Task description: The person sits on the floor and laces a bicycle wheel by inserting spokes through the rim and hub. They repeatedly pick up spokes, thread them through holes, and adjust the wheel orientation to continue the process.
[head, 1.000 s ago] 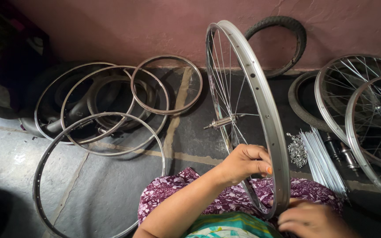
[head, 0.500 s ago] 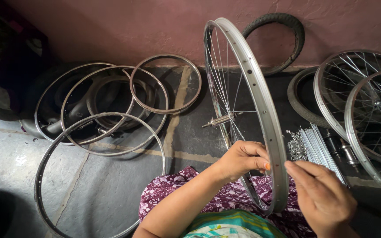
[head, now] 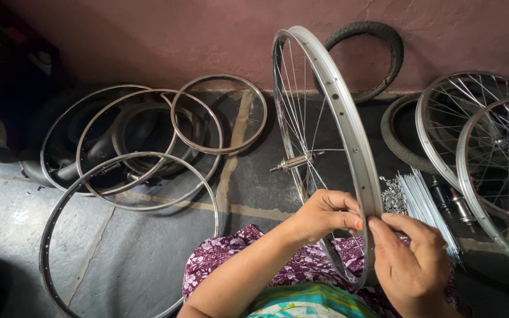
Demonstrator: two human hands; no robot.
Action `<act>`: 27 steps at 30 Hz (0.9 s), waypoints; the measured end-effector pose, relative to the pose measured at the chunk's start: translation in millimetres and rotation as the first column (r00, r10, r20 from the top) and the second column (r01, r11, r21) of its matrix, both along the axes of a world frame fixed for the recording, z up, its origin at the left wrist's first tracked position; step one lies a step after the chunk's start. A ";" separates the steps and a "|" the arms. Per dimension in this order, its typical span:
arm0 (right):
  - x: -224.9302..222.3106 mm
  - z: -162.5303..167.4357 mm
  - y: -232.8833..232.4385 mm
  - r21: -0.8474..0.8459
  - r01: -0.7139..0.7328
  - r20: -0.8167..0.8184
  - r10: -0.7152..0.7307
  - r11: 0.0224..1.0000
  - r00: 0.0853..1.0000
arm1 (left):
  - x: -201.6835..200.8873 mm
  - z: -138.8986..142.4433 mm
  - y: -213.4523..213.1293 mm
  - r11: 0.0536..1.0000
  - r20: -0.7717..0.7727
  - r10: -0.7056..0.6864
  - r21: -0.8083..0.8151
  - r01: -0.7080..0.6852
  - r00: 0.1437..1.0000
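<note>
Wheel build looks maybe partway: the bike rim (head: pixel 337 112) stands upright on the person's lap with only some spokes laced from the hub (head: pixel 293 163), and plenty of holes are bare. Left hand (head: pixel 325 215) pinches something small at the rim's inner edge, right hand (head: pixel 413 259) curls loosely against the outside (can't tell if it's holding anything). A bundle of loose spokes (head: pixel 425 206) waits on the floor.

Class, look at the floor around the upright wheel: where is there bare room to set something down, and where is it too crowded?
Bare floor lies between the upright wheel and the small rim by the wall, and lower left inside the big bare rim. Crowded: the overlapping rims at left, and right of the wheel, where loose spokes and spoked wheels lie.
</note>
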State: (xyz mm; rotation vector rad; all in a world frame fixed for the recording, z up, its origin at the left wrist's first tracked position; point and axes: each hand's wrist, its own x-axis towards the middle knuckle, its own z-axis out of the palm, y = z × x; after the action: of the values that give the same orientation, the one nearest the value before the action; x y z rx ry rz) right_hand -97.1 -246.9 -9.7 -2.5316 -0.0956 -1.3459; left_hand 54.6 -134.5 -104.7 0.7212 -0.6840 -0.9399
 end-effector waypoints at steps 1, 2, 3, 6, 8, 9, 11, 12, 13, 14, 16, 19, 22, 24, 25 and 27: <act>-0.1 0.9 1.2 0.024 0.006 -0.003 -0.006 1.000 1.000 | 0.5 -0.4 0.0 1.000 0.000 -0.001 -0.006 0.001 1.000; -0.7 1.8 2.5 0.050 0.013 -0.006 -0.013 0.999 1.000 | 0.9 -1.0 0.2 1.000 -0.001 -0.002 -0.011 0.002 1.000; -1.0 2.5 3.8 0.075 0.020 -0.010 -0.019 0.997 1.000 | 1.3 -1.7 0.5 1.000 -0.003 -0.004 -0.016 0.004 1.000; -0.9 3.9 5.8 0.083 -0.006 0.024 0.004 0.996 1.000 | 3.4 -4.2 2.0 0.999 0.011 -0.028 -0.020 0.029 1.000; 0.9 3.2 7.9 0.054 -0.012 0.030 0.011 0.998 0.999 | 4.8 -6.6 2.8 0.999 0.061 -0.039 -0.027 0.040 0.997; 2.0 2.9 8.5 0.039 -0.015 0.034 0.014 0.999 0.999 | 5.9 -7.9 3.2 0.998 0.087 -0.044 -0.030 0.047 0.995; 3.7 2.3 9.0 0.040 -0.021 0.018 0.020 0.999 1.000 | 8.1 -11.1 4.9 0.999 0.082 -0.036 0.026 0.033 0.996; 4.1 2.0 9.2 0.041 -0.025 0.010 0.024 0.999 1.000 | 8.8 -13.2 5.5 0.998 0.079 -0.031 0.055 0.027 0.996; 4.0 1.9 9.4 0.043 -0.021 0.011 0.020 0.999 1.000 | 9.2 -15.2 5.6 0.999 0.095 -0.023 0.033 0.020 0.995; 4.0 1.7 9.6 0.044 -0.017 0.012 0.017 0.999 1.000 | 9.5 -17.3 5.6 1.000 0.111 -0.014 0.012 0.013 0.994; 4.0 1.5 9.8 0.049 -0.018 0.010 0.018 0.999 1.000 | 9.5 -21.3 4.7 1.000 0.102 0.003 -0.016 -0.002 0.995; 4.7 1.3 9.3 0.044 -0.027 0.004 0.027 0.999 1.000 | 9.5 -25.1 2.0 1.000 0.062 0.020 -0.009 -0.019 0.998; 5.0 1.0 8.5 0.000 -0.025 0.009 0.025 1.000 1.000 | 8.6 -25.2 1.0 0.999 0.093 0.028 0.023 -0.031 0.995; 4.5 0.5 8.1 -0.046 -0.016 0.011 0.017 0.999 1.000 | 7.2 -23.6 1.4 0.999 0.107 0.038 0.013 -0.040 0.994; 4.3 0.2 7.9 -0.045 -0.024 -0.002 0.024 0.999 1.000 | 6.2 -22.3 1.7 0.999 0.106 0.046 0.011 -0.047 0.993; 4.2 -1.0 7.4 -0.045 -0.040 -0.027 0.039 0.998 0.999 | 5.1 -19.3 2.1 0.998 0.106 0.060 0.006 -0.061 0.993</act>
State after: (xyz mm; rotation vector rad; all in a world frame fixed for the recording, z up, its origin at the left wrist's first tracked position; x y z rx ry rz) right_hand -92.9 -239.5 -10.6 -2.5701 -0.1720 -1.3094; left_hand 59.7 -132.4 -124.0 0.8003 -0.7464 -0.8545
